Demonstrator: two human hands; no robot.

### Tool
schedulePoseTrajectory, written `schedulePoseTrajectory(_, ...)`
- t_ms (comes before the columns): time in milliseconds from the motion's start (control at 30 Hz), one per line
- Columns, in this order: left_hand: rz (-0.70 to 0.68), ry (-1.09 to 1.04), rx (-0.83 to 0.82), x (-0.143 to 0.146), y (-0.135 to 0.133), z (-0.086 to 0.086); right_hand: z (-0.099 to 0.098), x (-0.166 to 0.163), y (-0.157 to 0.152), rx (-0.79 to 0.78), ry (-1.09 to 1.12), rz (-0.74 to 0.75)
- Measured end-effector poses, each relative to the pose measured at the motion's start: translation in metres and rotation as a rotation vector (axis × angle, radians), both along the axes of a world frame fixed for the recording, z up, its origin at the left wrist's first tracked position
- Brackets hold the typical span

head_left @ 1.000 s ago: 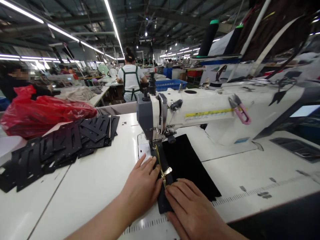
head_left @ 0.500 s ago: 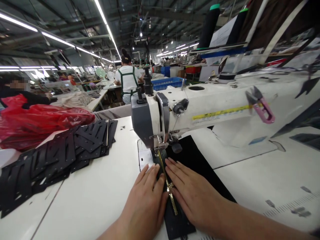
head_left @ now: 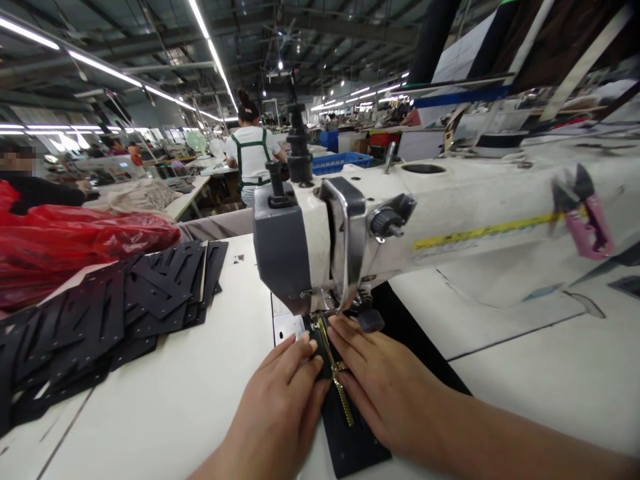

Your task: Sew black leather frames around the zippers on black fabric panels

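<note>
A black fabric piece [head_left: 350, 440] with a gold zipper [head_left: 340, 393] lies under the head of a white sewing machine [head_left: 320, 247]. My left hand [head_left: 280, 407] lies flat on the table left of the zipper, fingers stretched toward the presser foot. On the right side of the zipper, my right hand [head_left: 385, 387] presses flat on the black fabric, fingertips near the needle. Both hands hold the piece down on either side of the zipper. The needle itself is hidden by the machine head.
A heap of black cut pieces [head_left: 100, 313] lies on the table at left, with a red plastic bag [head_left: 75, 247] behind it. Pink thread snips [head_left: 587, 220] hang on the machine arm. A person in a white shirt [head_left: 250, 157] works far behind.
My right hand slid forward from the near end of the zipper to beside the presser foot. The camera came closer to the machine head, and the fabric has fed further under it.
</note>
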State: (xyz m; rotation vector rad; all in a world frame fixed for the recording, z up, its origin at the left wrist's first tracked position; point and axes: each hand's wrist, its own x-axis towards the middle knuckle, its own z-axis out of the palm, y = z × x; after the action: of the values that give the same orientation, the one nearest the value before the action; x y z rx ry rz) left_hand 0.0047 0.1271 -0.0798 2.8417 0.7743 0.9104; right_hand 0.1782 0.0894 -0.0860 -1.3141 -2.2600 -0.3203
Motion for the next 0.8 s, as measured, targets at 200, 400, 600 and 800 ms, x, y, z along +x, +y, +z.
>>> schedulePoseTrajectory(200,0.008,-0.043,-0.099,0.003,0.017,-0.002,0.002,0.003,0.016,-0.053,0.077,0.038)
schedulePoseTrajectory(400,0.058,-0.039,-0.091,0.005,0.032,-0.008,0.003,0.006,0.03,-0.132,0.17,0.072)
schedulePoseTrajectory(600,0.108,-0.061,-0.096,0.007,0.034,-0.007,-0.002,0.005,0.039,-0.124,0.232,0.063)
schedulePoseTrajectory(800,0.133,0.015,-0.084,0.004,0.009,-0.004,-0.004,0.004,0.038,-0.13,0.268,-0.087)
